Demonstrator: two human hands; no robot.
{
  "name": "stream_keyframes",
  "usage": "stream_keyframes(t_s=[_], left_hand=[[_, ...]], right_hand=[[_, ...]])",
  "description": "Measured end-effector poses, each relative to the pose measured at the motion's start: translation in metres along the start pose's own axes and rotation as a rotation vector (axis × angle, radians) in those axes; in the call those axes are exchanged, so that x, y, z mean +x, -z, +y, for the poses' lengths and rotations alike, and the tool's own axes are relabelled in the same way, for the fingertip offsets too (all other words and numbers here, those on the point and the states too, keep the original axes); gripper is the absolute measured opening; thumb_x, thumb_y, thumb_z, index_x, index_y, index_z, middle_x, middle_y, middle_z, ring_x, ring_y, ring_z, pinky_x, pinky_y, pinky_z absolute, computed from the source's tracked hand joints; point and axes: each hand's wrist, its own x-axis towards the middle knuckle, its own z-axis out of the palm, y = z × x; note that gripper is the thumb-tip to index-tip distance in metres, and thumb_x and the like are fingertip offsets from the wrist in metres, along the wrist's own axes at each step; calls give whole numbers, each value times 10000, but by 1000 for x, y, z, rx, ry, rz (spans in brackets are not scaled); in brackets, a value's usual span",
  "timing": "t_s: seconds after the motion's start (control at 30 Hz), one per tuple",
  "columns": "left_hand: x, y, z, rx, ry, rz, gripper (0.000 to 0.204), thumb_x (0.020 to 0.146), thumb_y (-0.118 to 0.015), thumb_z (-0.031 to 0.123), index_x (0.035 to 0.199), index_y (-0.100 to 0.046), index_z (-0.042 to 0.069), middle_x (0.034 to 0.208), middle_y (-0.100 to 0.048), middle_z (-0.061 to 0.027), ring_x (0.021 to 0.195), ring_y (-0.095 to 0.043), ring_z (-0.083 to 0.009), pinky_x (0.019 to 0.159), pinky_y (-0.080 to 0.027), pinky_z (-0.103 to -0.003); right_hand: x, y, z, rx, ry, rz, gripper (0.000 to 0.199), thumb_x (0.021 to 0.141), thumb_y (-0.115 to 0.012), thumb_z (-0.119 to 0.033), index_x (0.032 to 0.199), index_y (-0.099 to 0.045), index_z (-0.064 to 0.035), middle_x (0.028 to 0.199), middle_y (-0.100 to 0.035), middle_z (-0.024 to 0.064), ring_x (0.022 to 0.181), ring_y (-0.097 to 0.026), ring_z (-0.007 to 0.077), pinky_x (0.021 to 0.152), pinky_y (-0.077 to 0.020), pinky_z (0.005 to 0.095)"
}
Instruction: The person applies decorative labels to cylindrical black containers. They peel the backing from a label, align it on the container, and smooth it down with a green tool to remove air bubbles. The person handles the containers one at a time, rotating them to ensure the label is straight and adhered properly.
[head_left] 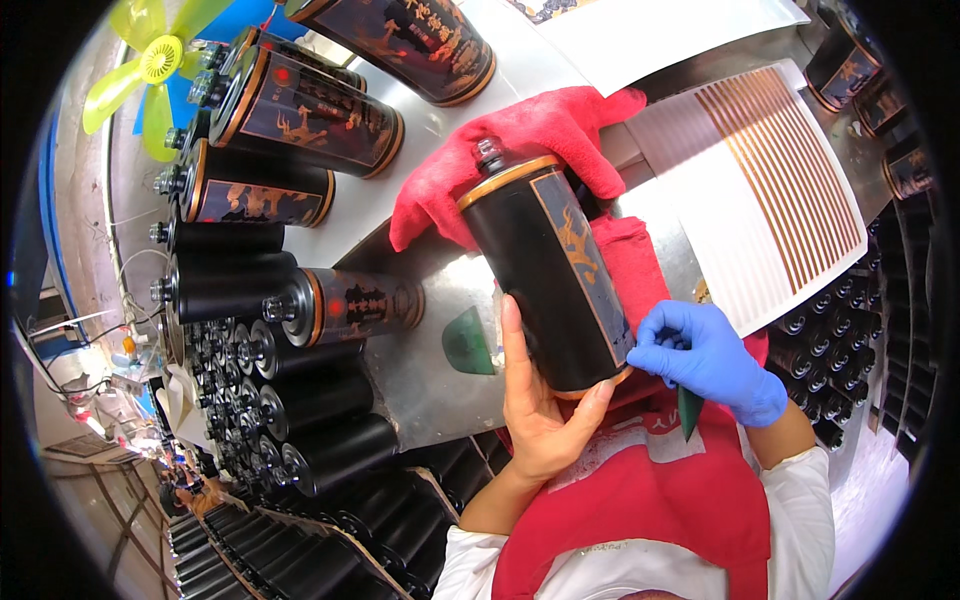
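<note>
A black cylindrical bottle (515, 275) with gold bands and a clear glass neck leans tilted in front of me, its neck pointing away. My bare left hand (543, 422) is closed around its near end, thumb and fingers on either side. A dark label with a gold figure (580, 245) covers the bottle's right side. My blue-gloved right hand (710, 362) pinches at the label's lower corner, by the bottle's gold base rim. A dark green flat scraper (689, 410) sticks out below the gloved fingers, held in that hand. Red cloth (530, 125) lies behind and under the bottle.
Several similar bottles (310, 115) stand or lie at the left and far side. A white sheet with gold strips (780, 170) lies at the right. Another green scraper (468, 342) rests on the metal table (415, 400). A yellow-green fan (160, 60) is at the far left.
</note>
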Motion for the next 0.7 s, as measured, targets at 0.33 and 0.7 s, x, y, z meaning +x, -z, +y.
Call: stream_keyframes(t_s=[0.33, 0.7], left_hand=[[6, -1, -11, 617, -212, 16, 1224, 640, -801, -66, 1475, 88, 33, 1355, -419, -183, 1117, -549, -261, 926, -474, -342], [9, 7, -4, 1006, -433, -30, 1083, 649, -831, 104, 1450, -119, -51, 1350, -357, -310, 1234, -393, -435, 1029, -290, -479]], right_hand=[[-30, 21, 10, 164, 244, 436, 213, 837, -627, -103, 1035, -577, -41, 898, -609, 37, 767, -594, 105, 702, -506, 265], [-57, -5, 9, -323, 327, 447, 293, 824, -606, -56, 1106, -525, -44, 930, -641, 95, 779, -656, 156, 688, -524, 291]])
